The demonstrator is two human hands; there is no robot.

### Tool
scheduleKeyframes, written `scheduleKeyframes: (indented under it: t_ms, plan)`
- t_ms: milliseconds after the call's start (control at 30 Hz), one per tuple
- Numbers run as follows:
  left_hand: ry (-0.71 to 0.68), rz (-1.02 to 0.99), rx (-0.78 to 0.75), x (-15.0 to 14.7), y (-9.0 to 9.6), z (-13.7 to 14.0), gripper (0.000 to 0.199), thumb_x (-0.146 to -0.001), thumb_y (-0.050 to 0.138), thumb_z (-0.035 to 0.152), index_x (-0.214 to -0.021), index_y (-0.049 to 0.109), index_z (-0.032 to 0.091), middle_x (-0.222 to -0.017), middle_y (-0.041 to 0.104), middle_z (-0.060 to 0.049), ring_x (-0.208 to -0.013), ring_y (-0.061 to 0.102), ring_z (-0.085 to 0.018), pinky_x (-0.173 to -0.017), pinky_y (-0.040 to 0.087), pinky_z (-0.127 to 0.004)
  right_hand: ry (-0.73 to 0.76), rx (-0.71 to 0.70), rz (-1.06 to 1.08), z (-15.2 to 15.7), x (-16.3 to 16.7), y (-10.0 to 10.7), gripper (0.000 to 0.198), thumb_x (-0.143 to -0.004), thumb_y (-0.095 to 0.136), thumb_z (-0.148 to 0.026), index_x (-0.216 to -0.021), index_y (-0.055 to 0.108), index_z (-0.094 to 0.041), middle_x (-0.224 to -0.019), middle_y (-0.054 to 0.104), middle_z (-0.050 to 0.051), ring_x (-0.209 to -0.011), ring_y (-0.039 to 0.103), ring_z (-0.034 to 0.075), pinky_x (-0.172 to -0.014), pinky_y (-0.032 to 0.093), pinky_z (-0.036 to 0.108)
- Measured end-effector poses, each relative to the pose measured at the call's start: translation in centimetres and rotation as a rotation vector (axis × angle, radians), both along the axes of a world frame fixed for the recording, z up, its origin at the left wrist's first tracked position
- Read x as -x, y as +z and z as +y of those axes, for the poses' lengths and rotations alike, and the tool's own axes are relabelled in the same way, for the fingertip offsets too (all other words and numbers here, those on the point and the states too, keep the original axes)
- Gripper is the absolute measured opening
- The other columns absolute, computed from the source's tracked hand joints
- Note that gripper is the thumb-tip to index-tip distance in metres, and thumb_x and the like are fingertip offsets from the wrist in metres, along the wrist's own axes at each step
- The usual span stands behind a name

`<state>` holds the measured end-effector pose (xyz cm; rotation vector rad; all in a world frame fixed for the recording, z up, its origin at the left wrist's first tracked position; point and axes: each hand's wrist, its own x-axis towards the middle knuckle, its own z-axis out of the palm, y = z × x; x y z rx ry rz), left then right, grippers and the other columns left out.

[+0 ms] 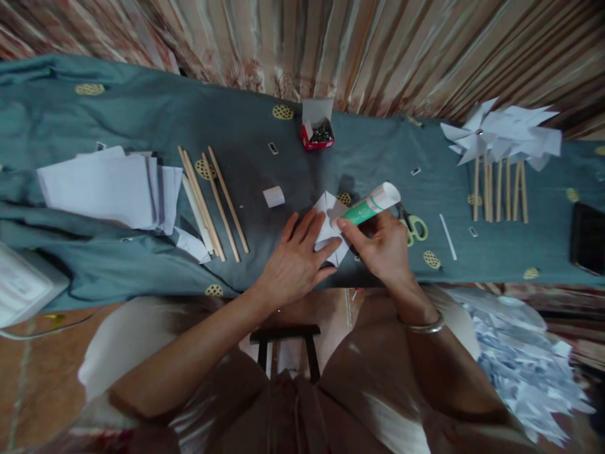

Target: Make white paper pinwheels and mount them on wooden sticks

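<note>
Folded white paper point(328, 208) on cloth-covered desk point(255, 167), directly under both hands. Left hand point(295, 255) lies palm down over the paper's left and near edges, fingers spread, tips on it; not gripping. Right hand point(382, 246) just right of the paper, thumb and fingers pinching 1 green-and-white glue stick point(366, 209), tilted, lower end over the paper; contact with the paper hidden by the thumb. Silver bangle point(428, 325) on right wrist, nearer the person than the paper.

Just right of the paper, past the glue stick: green-handled scissors point(416, 228), partly behind right hand. Beyond the paper: 1 open red box point(319, 146) of small metal pieces. Left of the paper: 1 small white paper piece point(273, 197), then wooden sticks point(224, 205), then stacked white sheets point(99, 192). Far right of the paper: white pinwheels point(501, 135) on sticks.
</note>
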<state>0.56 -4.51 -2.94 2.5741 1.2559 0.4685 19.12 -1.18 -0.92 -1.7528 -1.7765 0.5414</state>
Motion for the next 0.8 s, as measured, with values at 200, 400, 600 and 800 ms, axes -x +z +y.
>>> scheduleKeyframes:
  t_ms: [200,400,600,800]
  plan:
    - [0.002,-0.003,-0.008,-0.1,-0.04,0.0,0.056,-0.088,0.065,0.045,-0.138,0.052,0.023,-0.154,0.04,-0.018,-0.145,0.033,-0.038,-0.115,0.027,-0.063,0.1,-0.046,-0.086,0.1,0.02,0.06,0.039,-0.084,0.063,-0.059,-0.095,0.063,-0.022,-0.071,0.07,0.004,-0.064,0.065,0.023,-0.06,0.05,0.035]
    - [0.003,-0.023,0.003,-0.17,-0.11,0.01,0.056,-0.088,0.066,0.044,-0.138,0.053,0.023,-0.154,0.04,-0.018,-0.145,0.033,-0.039,-0.115,0.028,-0.063,0.147,-0.065,-0.142,0.12,0.31,0.45,0.042,-0.086,0.06,-0.062,-0.095,0.061,-0.021,-0.071,0.069,0.005,-0.064,0.066,0.024,-0.059,0.05,0.035]
    - [0.017,-0.064,-0.006,-0.24,-0.11,-0.07,0.048,-0.087,0.066,0.045,-0.129,0.06,0.022,-0.15,0.045,-0.018,-0.143,0.035,-0.039,-0.113,0.031,-0.063,0.132,-0.072,-0.193,0.0,0.35,0.41,0.045,-0.084,0.059,-0.065,-0.096,0.06,-0.021,-0.07,0.069,0.004,-0.06,0.065,0.023,-0.059,0.051,0.036]
    - [0.015,-0.085,-0.021,-0.26,-0.21,-0.11,0.044,-0.087,0.066,0.044,-0.124,0.064,0.02,-0.149,0.046,-0.019,-0.142,0.037,-0.039,-0.112,0.032,-0.063,0.134,-0.082,-0.252,-0.12,0.46,0.46,0.045,-0.085,0.059,-0.064,-0.096,0.061,-0.02,-0.072,0.07,0.006,-0.062,0.065,0.023,-0.061,0.051,0.036]
